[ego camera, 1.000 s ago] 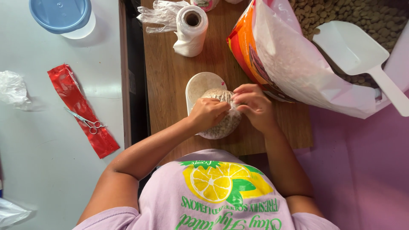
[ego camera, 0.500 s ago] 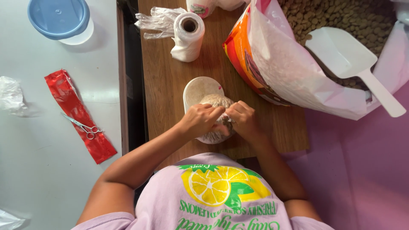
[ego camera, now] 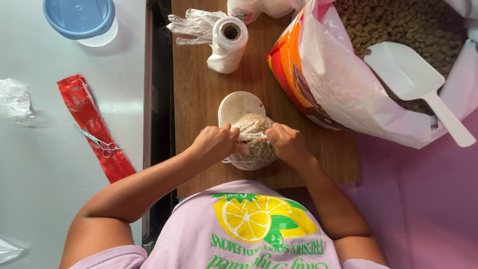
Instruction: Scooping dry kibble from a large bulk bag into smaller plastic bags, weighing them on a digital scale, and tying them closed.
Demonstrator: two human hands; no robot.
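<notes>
A small clear plastic bag [ego camera: 255,142] filled with brown pellets sits on a white scale [ego camera: 238,105] on the wooden table [ego camera: 199,99]. My left hand [ego camera: 215,143] and my right hand [ego camera: 285,142] each grip an end of the bag's twisted neck, pulled apart over the top of the bag. A large open sack [ego camera: 343,84] of the same pellets lies to the right, with a white scoop [ego camera: 416,82] resting in it.
A roll of clear plastic bags [ego camera: 226,42] stands behind the scale. On the white surface to the left lie a red strip [ego camera: 89,124], small scissors [ego camera: 99,143] and a blue-lidded tub [ego camera: 79,17]. A pink surface [ego camera: 423,199] lies right.
Both hands have moved apart sideways, drawing the bag's neck out between them. The view has shifted slightly.
</notes>
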